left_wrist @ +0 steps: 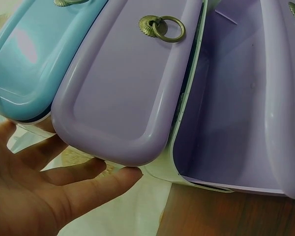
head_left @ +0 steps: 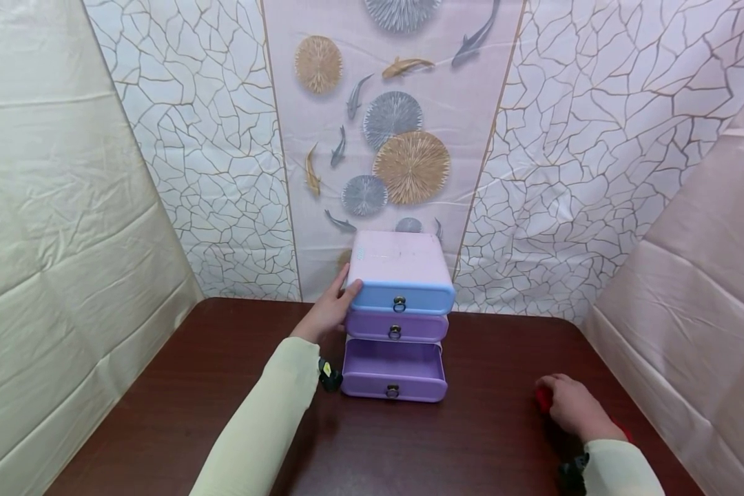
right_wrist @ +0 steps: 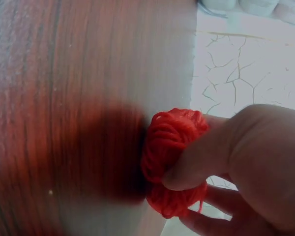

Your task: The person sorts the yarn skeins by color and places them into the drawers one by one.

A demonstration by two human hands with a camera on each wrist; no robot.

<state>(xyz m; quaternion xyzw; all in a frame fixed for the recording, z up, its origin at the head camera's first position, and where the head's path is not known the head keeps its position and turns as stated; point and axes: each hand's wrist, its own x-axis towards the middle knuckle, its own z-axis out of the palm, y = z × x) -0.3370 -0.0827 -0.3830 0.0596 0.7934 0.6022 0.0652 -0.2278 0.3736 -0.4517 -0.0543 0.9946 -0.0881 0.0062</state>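
A small drawer unit (head_left: pixel 399 256) with a pale pink top stands at the middle of the table. Its top drawer (head_left: pixel 372 297) has a blue front, and the purple middle drawer (head_left: pixel 366 327) sits below. At the bottom, a purple drawer (head_left: pixel 393 362) is pulled out, with nothing seen inside. My left hand (head_left: pixel 330 311) rests against the unit's left side with fingers spread, beside the blue and purple fronts in the left wrist view. Toward the table's right edge, my right hand (head_left: pixel 575 406) holds a bundle of red yarn (right_wrist: pixel 172 142) between thumb and fingers.
The dark brown wooden table (head_left: pixel 223 413) extends around the unit. Behind it hangs a patterned cloth (head_left: pixel 533 172); pale cloth panels (head_left: pixel 49 241) close in both sides. Ring pulls (head_left: pixel 393 391) stick out from the drawer fronts.
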